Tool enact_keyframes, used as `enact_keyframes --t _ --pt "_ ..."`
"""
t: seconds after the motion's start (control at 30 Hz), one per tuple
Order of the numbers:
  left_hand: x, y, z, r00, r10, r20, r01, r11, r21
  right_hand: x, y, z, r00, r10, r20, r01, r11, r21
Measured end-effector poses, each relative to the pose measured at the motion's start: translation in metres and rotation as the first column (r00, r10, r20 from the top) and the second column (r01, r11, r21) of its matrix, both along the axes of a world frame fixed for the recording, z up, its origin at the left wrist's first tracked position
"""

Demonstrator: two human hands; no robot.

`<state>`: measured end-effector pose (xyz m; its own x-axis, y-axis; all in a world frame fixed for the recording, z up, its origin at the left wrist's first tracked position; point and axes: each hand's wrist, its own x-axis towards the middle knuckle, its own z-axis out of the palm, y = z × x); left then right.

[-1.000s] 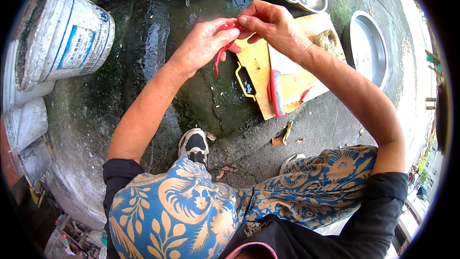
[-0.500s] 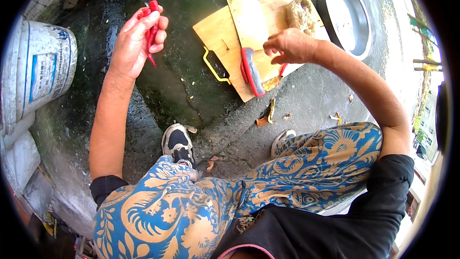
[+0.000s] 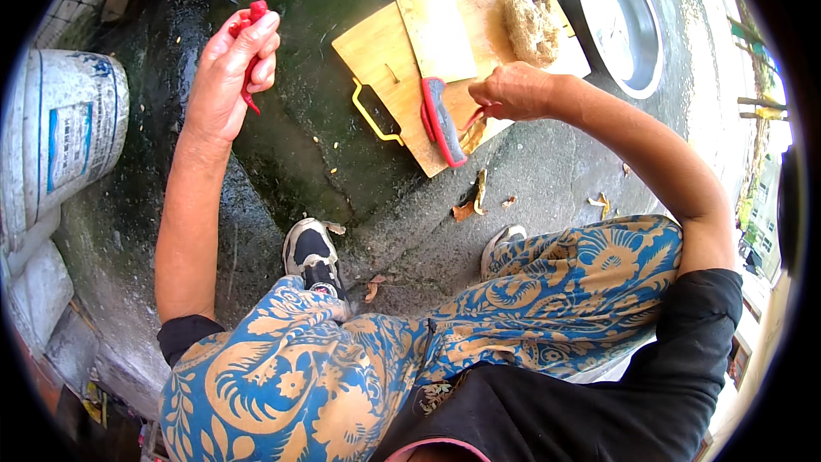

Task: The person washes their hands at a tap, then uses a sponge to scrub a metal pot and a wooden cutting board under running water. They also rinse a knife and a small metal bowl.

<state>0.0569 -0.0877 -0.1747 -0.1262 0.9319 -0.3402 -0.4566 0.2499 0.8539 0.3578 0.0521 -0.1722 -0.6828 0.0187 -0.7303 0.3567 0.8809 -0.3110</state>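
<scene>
My left hand (image 3: 224, 77) is raised at the left, fingers closed around red chili peppers (image 3: 256, 10); a thin red tip sticks out below them. My right hand (image 3: 517, 90) is over the near right part of the wooden cutting board (image 3: 368, 43), its fingertips pinching a red chili (image 3: 472, 117). A cleaver lies on the board, its wide blade (image 3: 434, 30) pointing away and its red and grey handle (image 3: 443, 122) just left of my right hand. One small stem (image 3: 392, 74) rests on the wood.
A brown fibrous pad (image 3: 532, 24) sits on the board's far right. Beyond it is a metal basin (image 3: 657, 34). A white bucket (image 3: 111, 120) stands at the left. Dry leaves (image 3: 466, 205) lie on the wet concrete near my shoes (image 3: 312, 257).
My right hand has come down slightly and taken hold of the red chili at the board's near edge. My left hand, still holding its chilies, has shifted a little left.
</scene>
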Motion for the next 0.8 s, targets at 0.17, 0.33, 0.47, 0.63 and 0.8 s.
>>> enact_keyframes --t 0.17,0.33,0.47,0.63,0.8 --pt "0.028 0.001 0.016 0.935 -0.148 -0.322 0.164 0.986 0.022 -0.060 -0.011 0.031 0.942 -0.235 -0.241 0.214 0.971 -0.110" --pt "0.045 -0.003 0.020 0.774 -0.259 -0.578 0.335 0.942 0.026 -0.100 -0.017 0.047 0.749 -0.320 -0.579 0.247 0.947 -0.205" --pt "0.037 -0.002 0.023 0.770 -0.233 -0.594 0.318 0.947 0.040 -0.107 -0.024 0.059 0.694 -0.250 -0.675 0.218 0.967 -0.134" --pt "0.028 -0.001 0.026 0.832 -0.391 -0.393 0.390 0.917 -0.087 -0.111 -0.027 0.064 0.651 -0.299 -0.698 0.178 0.954 -0.242" --pt "0.027 0.000 0.023 0.831 -0.431 -0.352 0.427 0.899 -0.093 -0.115 -0.029 0.064 0.670 -0.429 -0.606 0.231 0.896 -0.379"
